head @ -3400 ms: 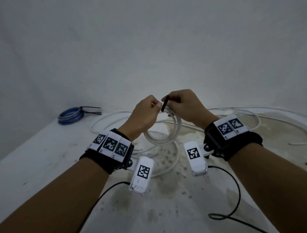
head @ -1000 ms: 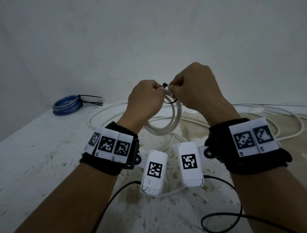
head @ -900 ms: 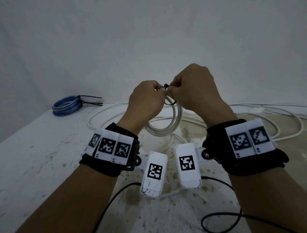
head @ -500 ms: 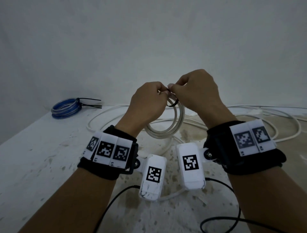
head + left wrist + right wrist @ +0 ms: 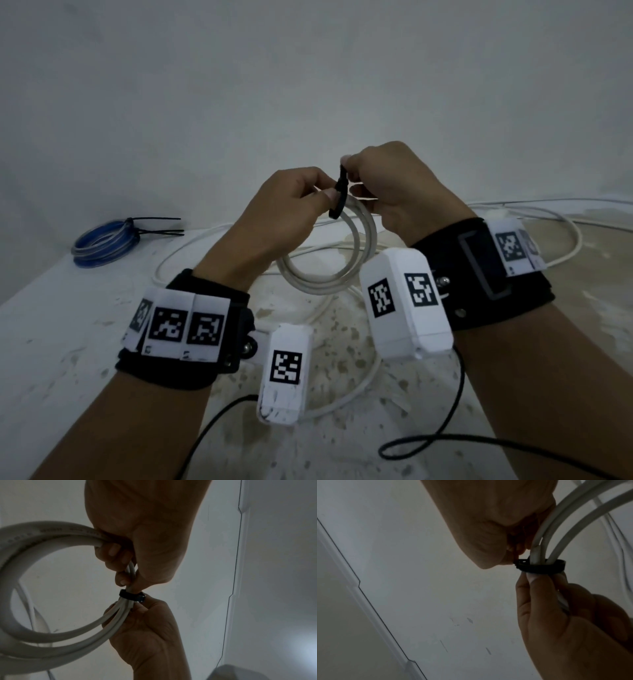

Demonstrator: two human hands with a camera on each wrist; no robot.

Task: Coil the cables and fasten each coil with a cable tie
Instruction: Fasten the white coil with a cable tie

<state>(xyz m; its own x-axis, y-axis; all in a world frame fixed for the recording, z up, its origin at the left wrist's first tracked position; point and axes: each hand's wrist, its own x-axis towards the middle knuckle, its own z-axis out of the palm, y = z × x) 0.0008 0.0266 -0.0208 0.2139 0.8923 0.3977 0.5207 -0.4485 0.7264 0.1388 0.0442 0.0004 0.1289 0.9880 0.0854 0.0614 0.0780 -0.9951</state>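
Both hands are raised above the stained white counter. The left hand has its grip curled round the coil of pale grey round cable, pinching the strands together. The right hand, at three o'clock of it, pinches the thin black plastic cable tie looped round those strands. A tied blue cable coil lies at nine o'clock on the counter.

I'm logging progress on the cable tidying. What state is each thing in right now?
white cable coil: coiled, held up off the table by both hands
black cable tie: looped around the coil
blue cable coil: tied, lying on the table
left hand: grips the coil
right hand: pinches the tie
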